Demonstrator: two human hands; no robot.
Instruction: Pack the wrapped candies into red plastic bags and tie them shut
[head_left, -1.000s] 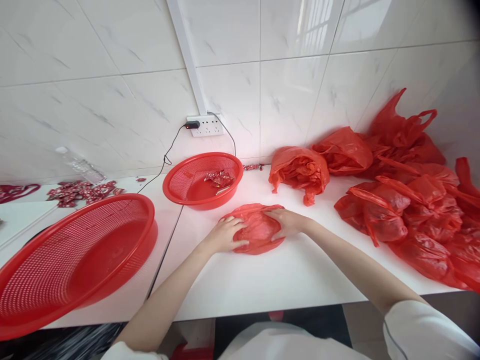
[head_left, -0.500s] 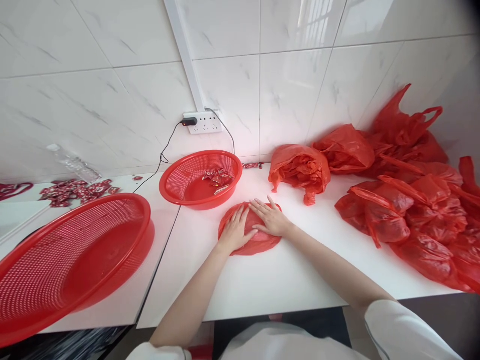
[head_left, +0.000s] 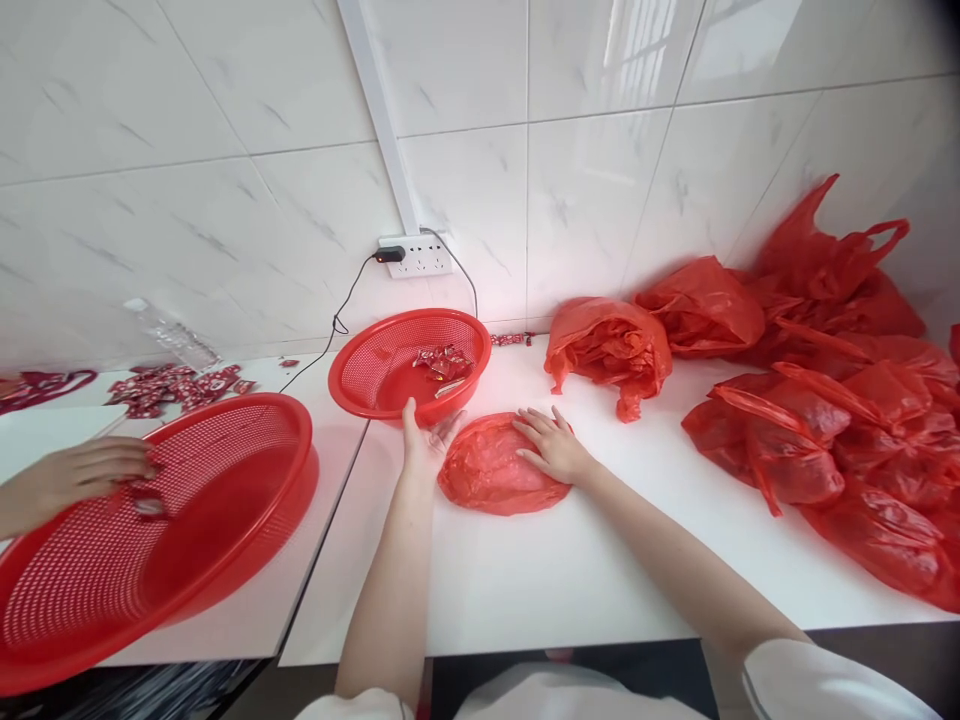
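Observation:
A red plastic bag (head_left: 499, 478) lies flattened into a rounded shape on the white table in front of me. My right hand (head_left: 555, 447) rests on its upper right part, fingers stretched and spread, holding nothing. Beside the bag's left edge my left hand (head_left: 429, 442) is raised, thumb up and fingers apart, with nothing in it. Just behind that hand stands a small red basket (head_left: 349, 390) with several small red packets (head_left: 444, 362) inside. Whether my left fingertips touch the bag or the basket rim, I cannot tell.
Another person's hand (head_left: 82, 480) holds small packets over a large red basket (head_left: 296, 470) at left. More red packets (head_left: 169, 388) and a clear bottle (head_left: 176, 340) lie behind it. Filled red bags (head_left: 802, 440) are heaped at right. A socket strip (head_left: 420, 257) with cables is on the wall.
My left hand has lifted off the bag and moved left towards the small basket. My right hand stays on the bag. Another person's hand has come in over the large basket.

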